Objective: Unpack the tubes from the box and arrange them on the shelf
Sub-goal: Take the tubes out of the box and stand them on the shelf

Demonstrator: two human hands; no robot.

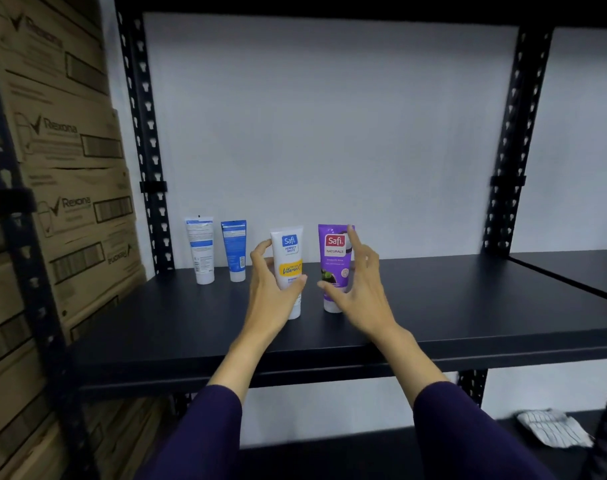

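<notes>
Tubes [287,271] upright — dark shelf [433,306]

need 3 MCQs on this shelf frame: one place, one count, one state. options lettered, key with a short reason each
1. Where does the purple tube stand?
A. Right of the white and yellow tube
B. Left of the blue tube
C. On the lower shelf

2. How many tubes stand on the shelf?
A. Two
B. Four
C. Six

3. What is the left hand doing?
A. Hanging idle below the shelf
B. Gripping the white and yellow tube
C. Holding a cardboard box

Key:
1 A, it is the rightmost of the row.
2 B, a white tube, the blue, the white and yellow, the purple.
3 B, thumb and fingers curl round its body, while the right hand is spread at the purple tube.
</notes>
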